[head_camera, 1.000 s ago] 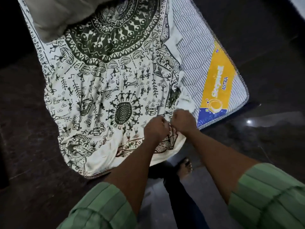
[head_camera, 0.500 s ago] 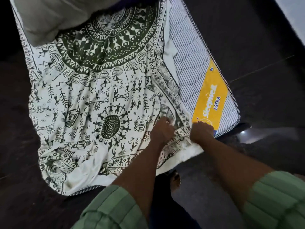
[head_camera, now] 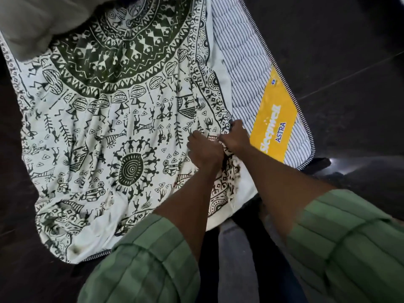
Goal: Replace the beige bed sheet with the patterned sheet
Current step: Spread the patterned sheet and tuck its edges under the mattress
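The patterned sheet (head_camera: 113, 119), white with dark green folk figures and a large round motif, lies wrinkled over most of the striped mattress (head_camera: 242, 68). Its right border is folded back, leaving a strip of mattress and a yellow brand label (head_camera: 275, 127) bare. My left hand (head_camera: 204, 149) and my right hand (head_camera: 235, 138) sit side by side on that folded border near the mattress foot, fingers curled into the cloth. A beige-grey bundle of fabric (head_camera: 32, 20) lies at the top left on the sheet.
Dark polished floor (head_camera: 349, 62) surrounds the mattress, which lies directly on it. My legs in dark trousers (head_camera: 258, 259) stand at the mattress foot. A bright reflection (head_camera: 334, 161) shows on the floor by the right corner.
Both hands moved up along the sheet's right border, away from the foot edge. They had spread apart half a second ago and are now close together again.
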{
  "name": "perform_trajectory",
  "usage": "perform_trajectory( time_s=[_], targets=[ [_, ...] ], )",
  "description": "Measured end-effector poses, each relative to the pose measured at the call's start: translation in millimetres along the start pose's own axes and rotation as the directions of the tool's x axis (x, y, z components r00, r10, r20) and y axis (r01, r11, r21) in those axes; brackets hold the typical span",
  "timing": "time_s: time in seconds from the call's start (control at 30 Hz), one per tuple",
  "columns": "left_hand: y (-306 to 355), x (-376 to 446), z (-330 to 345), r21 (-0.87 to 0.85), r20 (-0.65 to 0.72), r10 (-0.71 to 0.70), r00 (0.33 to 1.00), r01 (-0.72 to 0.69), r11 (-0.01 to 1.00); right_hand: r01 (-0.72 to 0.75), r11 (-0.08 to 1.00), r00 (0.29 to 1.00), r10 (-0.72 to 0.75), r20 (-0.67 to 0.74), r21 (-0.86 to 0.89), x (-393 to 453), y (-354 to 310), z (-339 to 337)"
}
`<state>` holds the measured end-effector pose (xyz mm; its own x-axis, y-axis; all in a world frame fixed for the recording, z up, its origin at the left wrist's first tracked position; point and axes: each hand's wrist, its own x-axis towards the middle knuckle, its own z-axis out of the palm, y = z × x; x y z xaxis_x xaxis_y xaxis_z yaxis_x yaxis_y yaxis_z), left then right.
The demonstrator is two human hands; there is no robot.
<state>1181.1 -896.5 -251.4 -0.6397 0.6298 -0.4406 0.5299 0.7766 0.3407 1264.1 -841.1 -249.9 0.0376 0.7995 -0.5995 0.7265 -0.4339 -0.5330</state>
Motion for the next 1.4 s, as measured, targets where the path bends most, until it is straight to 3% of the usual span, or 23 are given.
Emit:
perform_trajectory(
  time_s=[0.13, 0.27, 0.37, 0.47, 0.57, 0.63, 0.7, 0.77, 0.87, 1.03, 1.13, 1.2, 1.33, 1.4],
  targets=[
    [-2.8, -4.1, 15.3, 0.190, 0.163, -0.012, 0.987, -0.019, 0.982, 0.150, 0.875, 0.974, -0.050, 0.223, -0.459, 5.9, 7.2, -12.3],
    [9.6, -27.9, 35.8, -0.082, 0.408, 0.139, 0.902, -0.115, 0.990, 0.120, 0.697, 0.965, 0.085, 0.248, -0.707, 8.4, 30.9, -61.8],
    [31.3, -50.7, 52.5, -0.179, 0.323, 0.324, 0.889, -0.279, 0.943, 0.095, 0.648, 0.975, 0.094, 0.204, -0.756, 20.8, 47.7, -113.9],
    [60.8, -59.9, 68.3, -0.186, 0.244, 0.389, 0.889, -0.351, 0.918, 0.061, 0.786, 0.987, 0.046, 0.156, -0.615, 34.6, 64.8, -155.8],
    [88.8, -62.8, 81.3, -0.213, 0.305, 0.338, 0.890, -0.283, 0.935, 0.019, 0.979, 0.981, 0.021, 0.193, -0.203, 42.9, 76.5, -167.6],
    [105.9, -69.2, 88.7, -0.233, 0.316, 0.325, 0.891, -0.260, 0.937, -0.102, 0.984, 0.967, 0.064, 0.246, 0.145, 45.7, 79.7, -170.1],
    [119.3, -75.6, 94.8, -0.223, 0.323, 0.311, 0.894, -0.248, 0.943, -0.160, 0.941, 0.955, 0.070, 0.289, 0.300, 46.4, 82.8, -173.7],
    [135.8, -84.4, 101.7, -0.157, 0.345, 0.368, 0.864, -0.333, 0.930, -0.156, 0.933, 0.967, 0.077, 0.245, 0.324, 48.2, 94.0, -182.5],
    [170.8, -102.3, 111.1, -0.147, 0.376, 0.469, 0.799, -0.448, 0.882, -0.138, 0.914, 0.990, 0.123, 0.062, 0.382, 64.4, 125.7, -208.8],
    [243.2, -127.7, 139.6, -0.313, 0.404, 0.542, 0.737, -0.446, 0.839, -0.080, 0.965, 0.961, 0.141, -0.239, 0.248, 90.3, 167.9, -287.7],
    [279.9, -137.4, 153.3, -0.320, 0.432, 0.543, 0.721, -0.440, 0.839, -0.137, 0.937, 0.925, 0.237, -0.296, 0.323, 107.0, 181.0, -309.6],
    [283.6, -137.6, 162.4, -0.276, 0.424, 0.521, 0.741, -0.442, 0.853, -0.161, 0.959, 0.934, 0.224, -0.280, 0.231, 113.9, 185.0, -303.2],
    [273.2, -124.1, 163.2, -0.179, 0.228, 0.357, 0.906, -0.321, 0.930, -0.052, 0.987, 0.975, 0.083, -0.206, 0.155, 111.0, 171.5, -271.4],
    [272.1, -116.9, 156.7, -0.143, 0.170, 0.267, 0.948, -0.244, 0.959, -0.042, 0.985, 0.980, 0.073, -0.187, 0.164, 111.2, 163.1, -257.4]
  ],
)
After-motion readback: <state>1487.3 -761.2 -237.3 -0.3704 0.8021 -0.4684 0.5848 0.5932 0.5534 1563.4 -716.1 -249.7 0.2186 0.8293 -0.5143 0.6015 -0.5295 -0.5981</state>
